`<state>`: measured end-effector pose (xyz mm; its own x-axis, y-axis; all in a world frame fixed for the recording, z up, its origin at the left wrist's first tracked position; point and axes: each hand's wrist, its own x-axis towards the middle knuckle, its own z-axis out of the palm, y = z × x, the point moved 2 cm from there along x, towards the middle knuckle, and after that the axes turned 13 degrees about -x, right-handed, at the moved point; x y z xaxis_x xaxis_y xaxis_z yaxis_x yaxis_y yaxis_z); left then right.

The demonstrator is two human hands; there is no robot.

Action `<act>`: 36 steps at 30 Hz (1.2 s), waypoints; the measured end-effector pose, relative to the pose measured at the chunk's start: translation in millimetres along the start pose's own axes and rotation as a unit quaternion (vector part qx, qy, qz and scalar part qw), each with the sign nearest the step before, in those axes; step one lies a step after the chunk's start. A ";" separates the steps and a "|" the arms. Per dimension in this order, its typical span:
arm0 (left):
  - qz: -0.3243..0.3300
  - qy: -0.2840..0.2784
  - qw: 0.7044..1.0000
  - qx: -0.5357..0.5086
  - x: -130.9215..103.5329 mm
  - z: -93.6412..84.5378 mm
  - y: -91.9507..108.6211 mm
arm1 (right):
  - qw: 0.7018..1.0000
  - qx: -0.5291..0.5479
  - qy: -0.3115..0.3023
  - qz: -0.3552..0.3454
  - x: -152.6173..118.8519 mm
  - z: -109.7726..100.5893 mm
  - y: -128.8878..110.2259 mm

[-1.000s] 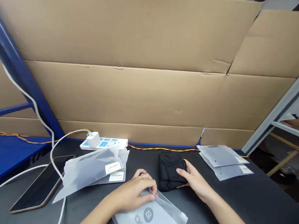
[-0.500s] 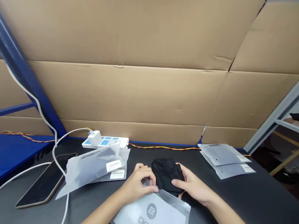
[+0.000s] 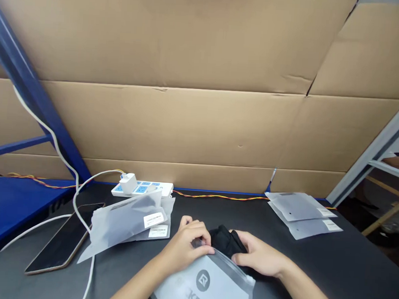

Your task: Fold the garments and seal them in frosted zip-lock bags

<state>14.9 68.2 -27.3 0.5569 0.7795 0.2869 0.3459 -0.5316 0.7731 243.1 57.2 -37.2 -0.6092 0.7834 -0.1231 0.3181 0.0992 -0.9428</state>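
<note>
A translucent zip bag [image 3: 223, 286] with a dark round logo and printed letters lies at the front middle. My left hand [image 3: 193, 244] pinches its upper edge near the left end of the opening. Behind that edge is a folded black cloth item [image 3: 226, 240], its lower part hidden by the bag's lip. My right hand [image 3: 260, 254] grips the cloth from the right, thumb in front and fingers behind it. How far the cloth sits inside the bag I cannot tell exactly.
Labelled frosted bags [image 3: 127, 222] lie at left, more frosted bags [image 3: 303, 214] at right. A power strip [image 3: 165, 190] with a charger stands at the back, a phone or tablet [image 3: 63, 240] at far left. White cables [image 3: 76, 200] cross there. A cardboard wall [image 3: 201, 127] closes the rear.
My right hand has moved the black cloth down and towards me, so less of it shows above the bag's edge. My left hand keeps its pinch on the bag.
</note>
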 end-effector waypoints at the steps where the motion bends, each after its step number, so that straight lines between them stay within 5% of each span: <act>1: 0.003 -0.003 1.000 0.000 -0.4 0.6 2.9 | 0.999 -0.003 -0.039 0.018 -1.6 -0.5 1.2; 3: 0.015 -0.017 1.000 -0.006 -1.2 3.4 9.0 | 0.995 -0.011 -0.090 0.043 -4.9 -2.6 2.2; 6: 0.043 -0.039 0.998 -0.009 -2.2 8.8 15.8 | 0.996 -0.018 -0.085 0.022 -5.9 -2.5 -0.4; 14: 0.034 0.019 0.999 -0.032 -0.3 -3.9 3.5 | 0.991 0.017 0.132 0.001 6.3 3.9 3.2; 20: 0.024 -0.040 0.995 -0.092 -4.0 4.0 13.0 | 0.998 -0.046 -0.020 -0.027 1.4 7.7 -5.0; 28: -0.034 0.012 0.999 -0.019 -3.0 -6.0 2.6 | 0.995 -0.010 0.095 -0.016 5.9 1.8 0.4; 36: -0.052 -0.023 0.998 0.001 -4.2 -5.5 3.5 | 0.999 -0.019 -0.031 -0.016 4.1 9.8 -0.4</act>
<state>9.7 65.0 -22.7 0.5511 0.8150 0.1792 0.4058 -0.4494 0.7958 233.3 54.4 -40.4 -0.6628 0.7402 -0.1130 0.3237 0.1472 -0.9346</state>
